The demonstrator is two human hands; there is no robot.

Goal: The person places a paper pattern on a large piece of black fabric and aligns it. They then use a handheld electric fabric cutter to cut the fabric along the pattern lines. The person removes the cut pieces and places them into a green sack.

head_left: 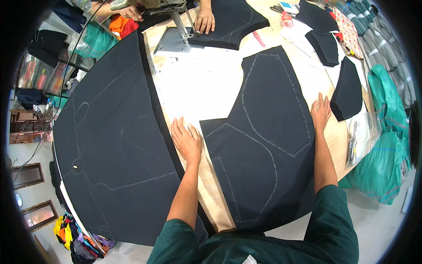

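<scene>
A large piece of black fabric with chalked pattern outlines (277, 114) lies before me on the table. My left hand (187, 140) rests beside its left edge, fingers stretched out, holding nothing. At its right edge lies my right hand (321, 115), fingers extended and nothing gripped. To the left spreads a wider chalk-marked stack of black fabric (118, 145), its thick edge near my left hand. At the far side stands a cutting machine (172, 42) on a metal base plate. Another person's hand (205, 21) presses a cut fabric stack (233, 22) beside the blade.
Cut black fabric pieces (347, 90) lie on the table's right side, near a red bottle (286, 20) and scissors (277, 8). Green sacks (382, 163) and rolled grey fabric (382, 48) stand beyond the right edge. Colourful scraps (79, 237) are piled on the floor lower left.
</scene>
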